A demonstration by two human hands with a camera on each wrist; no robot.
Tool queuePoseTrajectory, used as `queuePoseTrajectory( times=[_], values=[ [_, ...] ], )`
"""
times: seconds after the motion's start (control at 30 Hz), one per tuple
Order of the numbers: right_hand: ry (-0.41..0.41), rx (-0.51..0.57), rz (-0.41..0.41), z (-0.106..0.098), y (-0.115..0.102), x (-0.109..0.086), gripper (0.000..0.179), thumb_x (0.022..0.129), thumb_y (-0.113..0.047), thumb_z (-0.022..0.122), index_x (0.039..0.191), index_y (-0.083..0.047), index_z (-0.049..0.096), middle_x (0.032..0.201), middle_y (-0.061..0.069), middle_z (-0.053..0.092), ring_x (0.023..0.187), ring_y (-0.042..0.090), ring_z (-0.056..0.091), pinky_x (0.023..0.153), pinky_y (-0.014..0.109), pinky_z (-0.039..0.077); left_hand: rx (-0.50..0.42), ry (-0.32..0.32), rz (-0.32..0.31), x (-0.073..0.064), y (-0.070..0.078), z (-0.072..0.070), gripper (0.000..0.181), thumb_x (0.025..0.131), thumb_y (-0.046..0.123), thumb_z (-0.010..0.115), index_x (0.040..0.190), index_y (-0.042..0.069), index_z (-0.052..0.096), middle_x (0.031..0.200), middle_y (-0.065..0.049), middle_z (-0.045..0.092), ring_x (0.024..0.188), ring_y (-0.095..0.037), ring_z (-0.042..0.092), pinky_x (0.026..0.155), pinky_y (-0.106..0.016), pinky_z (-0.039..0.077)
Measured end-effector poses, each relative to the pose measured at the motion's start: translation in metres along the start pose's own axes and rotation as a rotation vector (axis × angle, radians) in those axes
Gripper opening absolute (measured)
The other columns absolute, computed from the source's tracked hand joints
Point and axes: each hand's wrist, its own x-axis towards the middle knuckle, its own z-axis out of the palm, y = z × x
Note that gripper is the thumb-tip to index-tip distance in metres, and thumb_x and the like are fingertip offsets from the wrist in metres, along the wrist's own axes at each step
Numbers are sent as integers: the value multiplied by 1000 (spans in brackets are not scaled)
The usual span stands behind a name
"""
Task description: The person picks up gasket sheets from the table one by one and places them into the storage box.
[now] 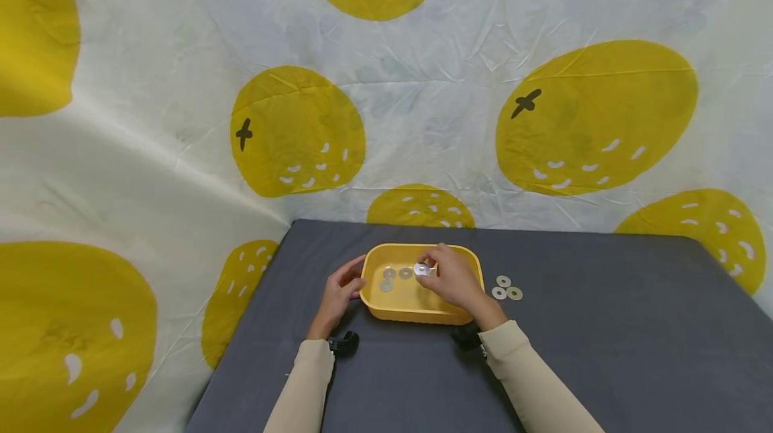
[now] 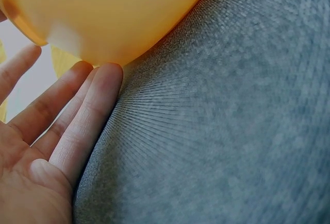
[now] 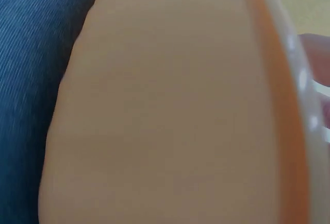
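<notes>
My right hand pinches a round metal washer between thumb and fingers, over the inside of a yellow plastic tray. Several flat washers lie in that tray: two side by side, one of them a lone washer, and another washer nearer the front. At the tray's left end my left hand rests against the rim. In the left wrist view, its fairly straight fingers meet the outer wall. The right wrist view is filled by the tray's outer wall, which hides most of that hand.
Right of the tray, three washers form a small cluster on the dark grey cloth-covered table. Behind and to the left hangs a white curtain printed with yellow fruit.
</notes>
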Motion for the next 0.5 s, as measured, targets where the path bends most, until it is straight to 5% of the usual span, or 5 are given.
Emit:
queuePoseTrajectory(
  times=[0.5],
  values=[
    [-78,-3,43,38,-4,19,23,85,-18,82,105,-15,72,93,3,59,80,17,51,72,33,44,18,16,-21,1,2,1,53,99,7,61,151,9,51,136,-30,61,119,-46,62,84,-36,62]
  ],
)
